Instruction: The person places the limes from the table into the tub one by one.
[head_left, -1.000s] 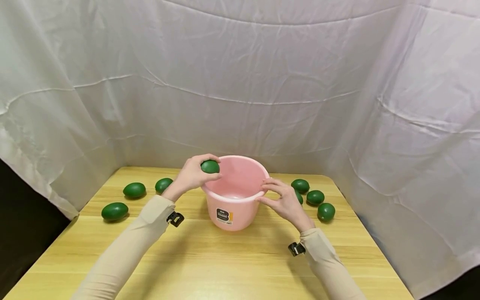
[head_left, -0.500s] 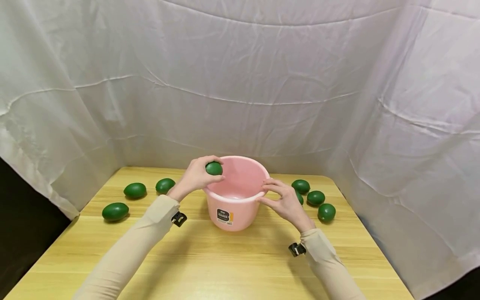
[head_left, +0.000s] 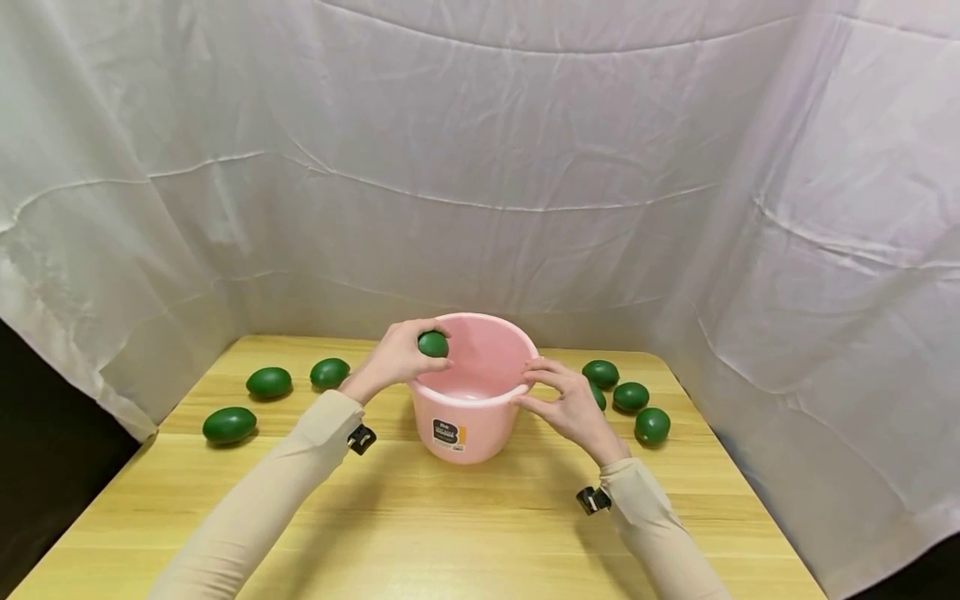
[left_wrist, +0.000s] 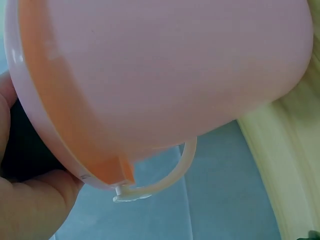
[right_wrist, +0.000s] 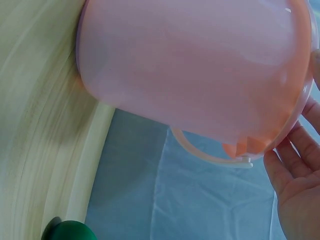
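A pink bucket stands upright on the wooden table, its front label facing me. Over its left rim, my left hand grips a dark green avocado between thumb and fingers. The left wrist view shows that avocado as a dark shape behind the bucket's rim. On the opposite side, my right hand holds the rim, with the thumb towards the front and the fingers spread along the edge. In the right wrist view the fingers lie against the rim, near the pale handle.
Left of the bucket lie three avocados on the table. Several more avocados are grouped at the right, one partly hidden behind my right hand. A pale cloth hangs along the back and both sides.
My left hand has moved slightly right and down with the avocado, further over the bucket's opening. My right hand has stayed at the rim.
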